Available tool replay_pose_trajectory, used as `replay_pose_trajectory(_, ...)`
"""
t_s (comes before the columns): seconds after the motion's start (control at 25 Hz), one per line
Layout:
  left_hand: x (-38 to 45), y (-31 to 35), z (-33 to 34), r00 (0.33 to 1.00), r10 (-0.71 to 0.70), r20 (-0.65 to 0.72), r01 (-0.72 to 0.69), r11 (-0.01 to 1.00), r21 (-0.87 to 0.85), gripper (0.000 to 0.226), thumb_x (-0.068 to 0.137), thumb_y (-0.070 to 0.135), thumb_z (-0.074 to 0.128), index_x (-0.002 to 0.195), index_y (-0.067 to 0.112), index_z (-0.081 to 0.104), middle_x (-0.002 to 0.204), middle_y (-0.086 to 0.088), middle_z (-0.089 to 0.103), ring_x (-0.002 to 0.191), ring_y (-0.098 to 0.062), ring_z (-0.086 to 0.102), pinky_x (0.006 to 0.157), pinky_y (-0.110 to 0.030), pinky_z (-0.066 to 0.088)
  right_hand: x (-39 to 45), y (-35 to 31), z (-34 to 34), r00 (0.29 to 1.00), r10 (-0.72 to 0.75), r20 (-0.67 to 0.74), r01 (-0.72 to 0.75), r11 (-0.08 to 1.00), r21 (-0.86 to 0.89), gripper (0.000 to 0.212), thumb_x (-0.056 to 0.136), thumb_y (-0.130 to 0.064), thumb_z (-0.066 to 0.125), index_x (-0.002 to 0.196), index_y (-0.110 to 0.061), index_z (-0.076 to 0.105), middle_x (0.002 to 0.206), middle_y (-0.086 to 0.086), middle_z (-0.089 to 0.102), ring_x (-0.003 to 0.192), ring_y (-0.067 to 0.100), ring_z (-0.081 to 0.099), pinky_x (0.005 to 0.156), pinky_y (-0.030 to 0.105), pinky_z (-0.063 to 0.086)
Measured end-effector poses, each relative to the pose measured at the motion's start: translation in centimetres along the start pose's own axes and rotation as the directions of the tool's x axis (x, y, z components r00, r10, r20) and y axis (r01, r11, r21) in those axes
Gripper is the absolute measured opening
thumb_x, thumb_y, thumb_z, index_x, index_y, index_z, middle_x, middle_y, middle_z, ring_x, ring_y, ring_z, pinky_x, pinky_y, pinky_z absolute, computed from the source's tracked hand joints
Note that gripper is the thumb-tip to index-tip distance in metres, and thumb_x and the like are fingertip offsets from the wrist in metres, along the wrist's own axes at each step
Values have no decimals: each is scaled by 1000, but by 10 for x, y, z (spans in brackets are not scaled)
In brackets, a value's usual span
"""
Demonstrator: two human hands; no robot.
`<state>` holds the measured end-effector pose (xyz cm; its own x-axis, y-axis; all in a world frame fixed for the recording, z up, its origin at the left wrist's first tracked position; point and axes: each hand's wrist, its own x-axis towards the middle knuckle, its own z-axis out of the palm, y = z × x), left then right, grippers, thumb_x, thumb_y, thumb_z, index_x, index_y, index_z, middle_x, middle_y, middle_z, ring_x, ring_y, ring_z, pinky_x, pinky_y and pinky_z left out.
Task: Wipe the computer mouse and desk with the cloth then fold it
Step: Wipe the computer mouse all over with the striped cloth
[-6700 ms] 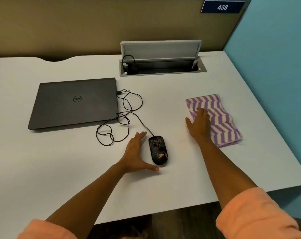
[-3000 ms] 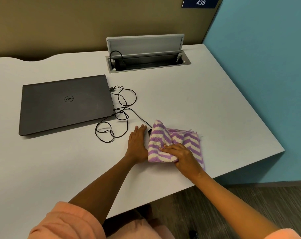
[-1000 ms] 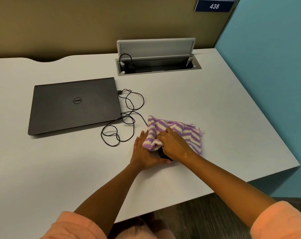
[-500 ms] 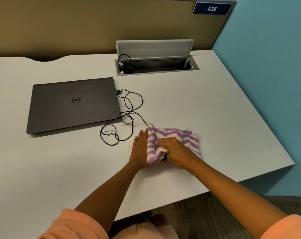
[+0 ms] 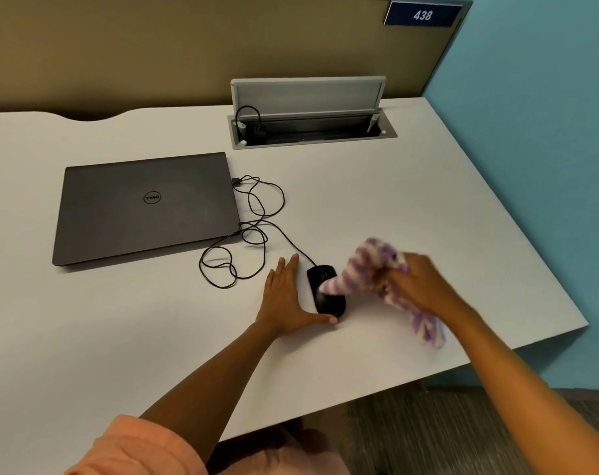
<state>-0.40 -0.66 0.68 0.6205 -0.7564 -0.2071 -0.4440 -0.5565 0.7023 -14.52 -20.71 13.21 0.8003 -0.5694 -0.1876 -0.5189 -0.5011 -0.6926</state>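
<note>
Head view: the mouse [image 5: 326, 293] is braced by the left hand [image 5: 284, 299], laid flat and unclenched on the surface [image 5: 377, 200]; its long axis runs away from the viewer; the cloth [image 5: 366, 269], clenched in the blurred right hand [image 5: 423, 286], apparently drapes its right flank.

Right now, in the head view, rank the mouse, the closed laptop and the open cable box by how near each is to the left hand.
1. Mouse: touching the left hand, on its right side.
2. Laptop: farther back and to the left on the desk.
3. Cable box: farthest, at the desk's back edge.
</note>
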Motion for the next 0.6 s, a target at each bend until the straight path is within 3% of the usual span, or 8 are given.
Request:
replay_pose_trajectory(0.08,-1,-3,1,1000,25,12,-25,1000,-4,149,45,89,68,158,21,-1,166,9,0,152,-11,-12,120,-31,-11,11,-4,-20,964,-43,-262,32,998,-45,15,86,-16,54,83,-22,66,79,-6,69,80,13,64,67,18,48)
replay_pose_trajectory(0.16,-1,-5,-1,999,37,25,-37,999,-28,146,47,87,70,158,23,2,166,11,-1,151,-9,-14,120,-31,-12,22,-13,-19,921,-181,-344,143,981,-134,28,89,-13,49,103,-31,64,106,-14,67,105,10,63,84,17,48)
replay_pose_trajectory(0.2,-1,-6,-1,999,41,23,-40,998,-41,143,49,84,73,158,24,3,166,11,0,151,-9,-13,120,-32,-11,29,-16,-12,915,-268,-302,224,959,-171,38,87,-8,47,113,-30,64,120,-18,62,119,6,56,97,18,44)
replay_pose_trajectory(0.28,-1,-6,-3,999,48,8,-48,997,-62,138,52,76,79,158,25,8,166,10,4,152,-11,-10,121,-33,-9,39,-17,16,940,-330,-89,303,924,-232,53,83,2,45,125,-24,62,135,-8,57,132,11,46,111,30,36)
replay_pose_trajectory(0.4,0,-6,-3,999,53,-5,-53,997,-61,133,56,69,83,158,23,10,166,8,8,153,-13,-7,122,-34,-5,43,-3,62,953,-241,182,291,894,-341,52,87,2,46,130,-24,59,133,5,60,124,26,52,103,42,44)
replay_pose_trajectory(0.52,1,-7,-2,999,47,12,-46,996,-71,134,57,71,81,158,24,6,166,7,5,152,-11,-10,121,-32,-7,39,7,79,949,-211,236,281,904,-322,40,97,-13,47,131,-30,58,130,2,63,117,24,59,96,39,52)
replay_pose_trajectory(0.6,1,-9,-1,999,35,29,-34,998,-59,137,56,74,79,158,25,1,166,9,1,151,-8,-13,120,-30,-9,41,11,76,936,-229,267,298,920,-257,41,96,-9,46,130,-28,60,131,1,63,120,24,58,100,38,51)
